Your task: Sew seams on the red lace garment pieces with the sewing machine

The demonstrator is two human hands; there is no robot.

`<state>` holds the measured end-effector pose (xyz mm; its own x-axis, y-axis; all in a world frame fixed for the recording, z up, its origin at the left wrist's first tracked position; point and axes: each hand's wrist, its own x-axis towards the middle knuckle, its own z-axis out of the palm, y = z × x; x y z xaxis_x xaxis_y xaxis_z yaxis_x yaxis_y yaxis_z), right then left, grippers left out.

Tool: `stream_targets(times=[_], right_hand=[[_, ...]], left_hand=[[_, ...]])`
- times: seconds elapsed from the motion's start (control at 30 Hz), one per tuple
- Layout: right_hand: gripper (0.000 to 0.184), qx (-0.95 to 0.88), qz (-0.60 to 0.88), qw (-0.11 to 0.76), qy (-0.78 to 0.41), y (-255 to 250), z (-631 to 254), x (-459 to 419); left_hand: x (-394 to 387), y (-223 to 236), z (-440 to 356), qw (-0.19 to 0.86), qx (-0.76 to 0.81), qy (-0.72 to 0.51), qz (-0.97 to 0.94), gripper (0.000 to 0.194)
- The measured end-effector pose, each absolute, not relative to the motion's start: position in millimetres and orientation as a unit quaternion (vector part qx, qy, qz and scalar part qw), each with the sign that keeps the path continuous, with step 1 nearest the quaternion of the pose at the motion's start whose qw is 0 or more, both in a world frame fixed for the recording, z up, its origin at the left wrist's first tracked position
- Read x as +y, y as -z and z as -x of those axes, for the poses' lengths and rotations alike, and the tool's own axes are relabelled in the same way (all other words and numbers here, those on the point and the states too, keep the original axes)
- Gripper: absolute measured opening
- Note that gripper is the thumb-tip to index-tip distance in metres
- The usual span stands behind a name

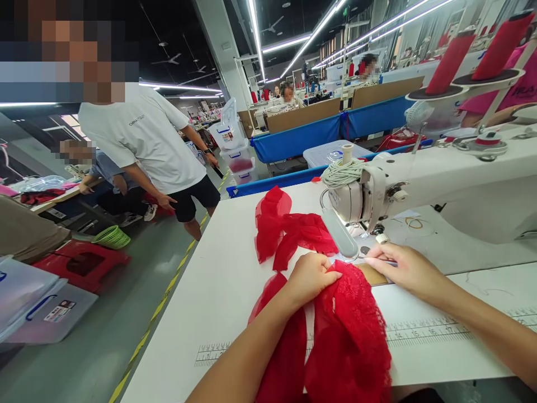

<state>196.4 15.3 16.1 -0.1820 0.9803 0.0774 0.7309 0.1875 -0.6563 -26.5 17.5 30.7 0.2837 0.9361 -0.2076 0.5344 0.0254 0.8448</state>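
Note:
My left hand (312, 280) pinches the edge of a red lace fabric piece (348, 330), which hangs over the table's front edge towards me. More red sheer fabric (274, 229) lies loosely folded on the table, beyond my left hand. My right hand (400, 266) is closed round a thin metal tool (392, 263) beside the needle area; its exact kind is mostly hidden by my fingers. Just beyond both hands stands the head of a white sewing machine (419, 173), with a coil of pale cord (342, 173) hung on it.
Red thread cones (451, 61) stand on a holder at upper right. A printed ruler (423, 330) runs along the white table (188, 313). A person in a white shirt (142, 140) stands in the left aisle. Clear plastic boxes (59, 313) and a green basket (112, 238) sit at left.

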Motion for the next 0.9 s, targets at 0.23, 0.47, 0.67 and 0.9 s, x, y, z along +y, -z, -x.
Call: stream_targets(times=[0.23,0.47,0.67,0.9], right_hand=[[0.031,-0.714,0.64,0.259,-0.115,10.0,-279.7,-28.3],[0.04,-0.726,0.626,0.277,0.065,16.2,-301.0,-45.2],[0.039,-0.67,0.591,0.343,-0.291,-4.7,-211.5,-71.5],[0.027,-0.7,0.573,0.371,-0.211,3.0,-196.2,-47.5]], left_hand=[[4.8,-48.1,19.2,0.629,0.483,-0.236,-0.561,0.029],[-3.2,-44.6,5.9,0.766,0.41,-0.265,-0.418,0.024],[-5.7,-41.1,4.9,0.837,0.305,-0.31,-0.331,0.037],[-4.6,-36.9,5.6,0.819,0.333,-0.317,-0.342,0.051]])
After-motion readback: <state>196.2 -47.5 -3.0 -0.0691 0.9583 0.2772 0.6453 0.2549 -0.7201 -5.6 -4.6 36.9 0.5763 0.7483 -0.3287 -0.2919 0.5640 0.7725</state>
